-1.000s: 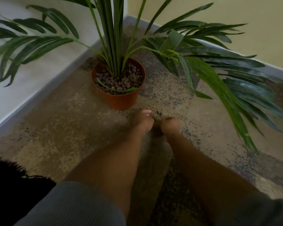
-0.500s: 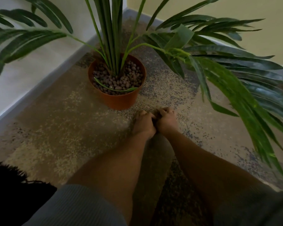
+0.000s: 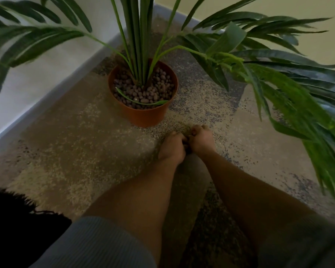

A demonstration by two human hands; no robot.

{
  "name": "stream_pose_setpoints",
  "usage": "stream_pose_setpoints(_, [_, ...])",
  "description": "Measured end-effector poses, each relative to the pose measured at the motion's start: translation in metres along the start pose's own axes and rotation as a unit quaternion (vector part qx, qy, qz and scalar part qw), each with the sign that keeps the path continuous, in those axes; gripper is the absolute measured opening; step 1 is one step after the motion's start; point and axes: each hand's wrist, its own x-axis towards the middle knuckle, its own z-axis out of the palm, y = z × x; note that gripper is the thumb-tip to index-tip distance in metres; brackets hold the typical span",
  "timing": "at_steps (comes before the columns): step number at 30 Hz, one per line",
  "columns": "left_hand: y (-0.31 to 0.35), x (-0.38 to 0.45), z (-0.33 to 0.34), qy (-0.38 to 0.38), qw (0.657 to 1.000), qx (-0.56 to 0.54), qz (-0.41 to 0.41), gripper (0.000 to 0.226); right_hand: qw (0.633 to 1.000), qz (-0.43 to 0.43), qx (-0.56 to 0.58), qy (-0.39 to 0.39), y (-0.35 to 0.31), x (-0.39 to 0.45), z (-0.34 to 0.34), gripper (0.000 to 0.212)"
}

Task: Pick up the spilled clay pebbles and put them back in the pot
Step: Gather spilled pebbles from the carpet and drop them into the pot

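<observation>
Head cam, looks fwd-down, near hands (image 3: 186, 145), pot (image 3: 143, 115)

Both bare forearms reach up from the bottom of the frame and converge at its centre. The left hand (image 3: 172, 147) and the right hand (image 3: 202, 141) touch side by side, backs up, fingers curled under; what they hold is hidden.

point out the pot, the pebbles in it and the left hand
pot (image 3: 143, 116): head view, bare front wall
clay pebbles (image 3: 153, 91): head view, heap inside the pot
left hand (image 3: 172, 147): head view, back of the hand
</observation>
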Motion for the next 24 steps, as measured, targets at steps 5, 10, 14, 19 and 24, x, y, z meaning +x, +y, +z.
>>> stream_pose_setpoints(5, [-0.003,0.0,-0.001,-0.01,0.999,-0.03,-0.017,0.022,0.999,0.01,0.019,-0.024,0.0,-0.001,0.002,0.019])
stream_pose_setpoints(10, [-0.003,0.002,-0.003,-0.015,0.982,-0.165,-0.089,0.018,0.971,0.123,0.206,-0.018,-0.008,-0.003,0.003,0.013])
stream_pose_setpoints(14, [-0.004,0.002,-0.009,-0.02,0.935,-0.324,-0.144,0.026,0.917,0.163,0.361,-0.037,-0.011,-0.005,0.003,0.02])
stream_pose_setpoints(19, [0.001,-0.004,-0.023,-0.075,0.773,-0.59,-0.223,0.037,0.859,0.188,0.472,-0.064,-0.025,-0.008,0.0,0.016])
stream_pose_setpoints(24, [-0.001,-0.012,-0.035,-0.054,0.696,-0.658,-0.281,0.02,0.746,0.274,0.588,-0.148,-0.032,-0.011,-0.01,0.017])
